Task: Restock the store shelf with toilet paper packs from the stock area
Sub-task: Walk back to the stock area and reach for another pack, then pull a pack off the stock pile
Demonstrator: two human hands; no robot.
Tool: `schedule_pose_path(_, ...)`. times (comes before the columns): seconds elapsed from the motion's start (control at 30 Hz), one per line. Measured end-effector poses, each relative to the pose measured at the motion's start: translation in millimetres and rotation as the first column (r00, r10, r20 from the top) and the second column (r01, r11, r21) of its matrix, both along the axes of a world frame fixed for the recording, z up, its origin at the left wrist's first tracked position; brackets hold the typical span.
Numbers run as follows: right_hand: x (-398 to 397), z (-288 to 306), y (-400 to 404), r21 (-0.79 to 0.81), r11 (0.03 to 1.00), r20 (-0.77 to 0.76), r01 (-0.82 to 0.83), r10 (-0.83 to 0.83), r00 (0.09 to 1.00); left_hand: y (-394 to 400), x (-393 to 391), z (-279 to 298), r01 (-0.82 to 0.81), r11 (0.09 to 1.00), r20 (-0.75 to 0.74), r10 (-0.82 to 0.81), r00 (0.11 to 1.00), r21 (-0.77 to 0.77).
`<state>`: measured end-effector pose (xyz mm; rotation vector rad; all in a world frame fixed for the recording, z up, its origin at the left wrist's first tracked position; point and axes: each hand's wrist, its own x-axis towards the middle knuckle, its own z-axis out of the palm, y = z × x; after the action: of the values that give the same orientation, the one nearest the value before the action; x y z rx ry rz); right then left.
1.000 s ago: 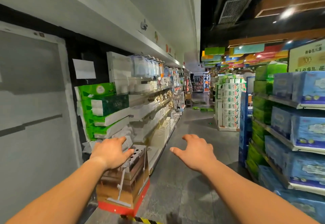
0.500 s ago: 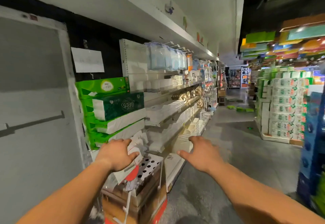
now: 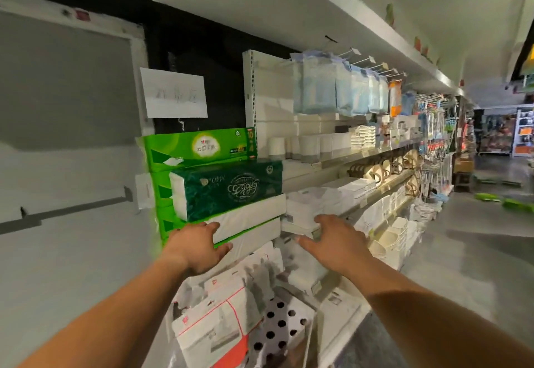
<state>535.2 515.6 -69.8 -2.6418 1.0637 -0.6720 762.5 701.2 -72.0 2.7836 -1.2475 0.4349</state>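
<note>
A stack of tissue and toilet paper packs stands at the left end of the shelving: a bright green pack (image 3: 199, 146) on top, a dark green pack (image 3: 228, 188) under it, and white packs (image 3: 248, 218) below. My left hand (image 3: 199, 247) reaches out with spread fingers to the left end of the lower white packs; whether it touches them is unclear. My right hand (image 3: 332, 242) is open, palm down, just right of the stack, holding nothing. More white packs with red lines (image 3: 216, 318) lie in a heap below my hands.
A grey wall with a paper sign (image 3: 174, 93) is on the left. White shelves (image 3: 355, 165) with cups, bowls and hanging blue packs run down the aisle to the right. Green items (image 3: 508, 201) lie on the grey floor further along.
The view has turned left and closer to the stack. Both hands have moved forward and up, from in front of the lower heap to the white packs in the stack.
</note>
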Motion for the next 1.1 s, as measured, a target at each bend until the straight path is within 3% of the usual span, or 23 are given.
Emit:
schedule_pose_path(0.27,99,-3,-170,0.074,0.996,0.02,-0.057,0.056,0.998,-144,93,-1,-0.091,0.994,-0.036,0.089,0.995,-0.056)
schedule_pose_path(0.4,169,-3,-241,0.137,0.979,0.094,-0.151,0.139,0.986,-188,139,3,-0.187,0.969,-0.05,0.181,0.982,-0.165)
schedule_pose_path(0.5,222,1,-282,0.134,0.957,0.093,-0.256,0.245,0.965,-207,166,7,-0.325,0.904,-0.095,0.31,0.946,-0.277)
schedule_pose_path(0.6,274,15,-321,0.119,0.939,0.11,-0.324,0.312,0.944,-216,195,20,-0.483,0.781,-0.157,0.461,0.874,-0.397)
schedule_pose_path(0.7,321,28,-354,0.121,0.921,0.123,-0.371,0.357,0.926,-218,221,25,-0.585,0.689,-0.216,0.55,0.807,-0.428)
schedule_pose_path(0.87,395,36,-396,0.156,0.905,0.134,-0.396,0.378,0.916,-230,266,25,-0.66,0.621,-0.255,0.617,0.745,-0.424)
schedule_pose_path(1.0,440,35,-421,0.064,0.925,0.119,-0.375,0.366,0.923,-249,298,30,-0.642,0.647,-0.173,0.637,0.752,-0.411)
schedule_pose_path(1.1,468,40,-438,0.003,0.945,0.133,-0.328,0.325,0.936,-256,322,35,-0.65,0.609,-0.192,0.646,0.739,-0.455)
